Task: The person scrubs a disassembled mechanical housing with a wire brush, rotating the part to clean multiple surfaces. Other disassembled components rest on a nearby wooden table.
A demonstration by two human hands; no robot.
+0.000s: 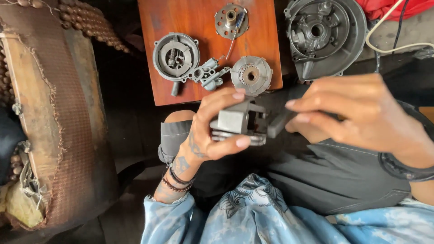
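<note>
Left hand (209, 131) curls around a blocky grey metal part (240, 122), thumb under its near edge and fingertips hooked over the top, so the piece is gripped firmly above the person's lap. Right hand (357, 110) comes in from the other side with fingers pressed close together, pinching a dark flat piece (281, 122) that meets the right end of the metal part — whether it is a tool or a portion of the same assembly I cannot tell. Beyond the hands lies a reddish wooden board (181, 18) carrying four grey pieces: a round housing with a stub (176, 57), a small valve-like casting (208, 74) just beside it, a toothed round disc (251, 75), and a perforated plate (231, 20) with a thin tool across it. A large engine cover (324, 34) sits to the right of the board, and a worn woven seat (58, 113) stands at the left.
</note>
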